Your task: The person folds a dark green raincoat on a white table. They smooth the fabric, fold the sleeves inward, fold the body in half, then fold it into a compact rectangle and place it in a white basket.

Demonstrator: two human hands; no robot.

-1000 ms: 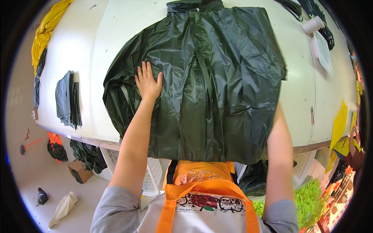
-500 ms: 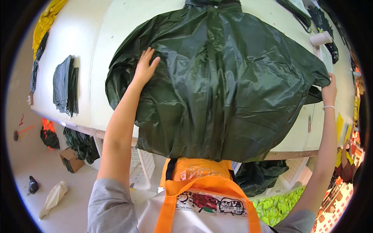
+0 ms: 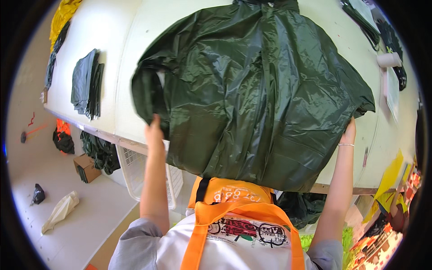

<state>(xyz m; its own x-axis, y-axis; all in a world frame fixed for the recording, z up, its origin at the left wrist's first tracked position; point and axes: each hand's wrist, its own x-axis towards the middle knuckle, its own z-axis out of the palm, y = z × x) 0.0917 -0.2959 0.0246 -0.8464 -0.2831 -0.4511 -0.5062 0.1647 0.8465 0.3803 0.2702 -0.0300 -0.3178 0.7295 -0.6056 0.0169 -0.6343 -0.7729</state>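
A dark green raincoat (image 3: 216, 99) lies spread front side up on the white table (image 3: 121, 90), its collar at the far edge and its hem hanging over the near edge. My left hand (image 3: 154, 130) is closed on the end of the left sleeve, which bends down beside the body of the coat. On the other side, my right hand (image 3: 348, 131) grips the coat's edge just under the right sleeve's end. Some of its fingers are hidden by the fabric.
Folded dark garments (image 3: 85, 85) lie at the table's left. At the right are a white roll (image 3: 389, 60) and a small pointed tool (image 3: 365, 156). Below the table stand a white plastic crate (image 3: 132, 175) and a cardboard box (image 3: 87, 167). Another person (image 3: 398, 211) is at the far right.
My left hand has gone from lying flat on the coat to holding the sleeve end nearer me. My right hand has moved inward and down, and the right sleeve is drawn in closer.
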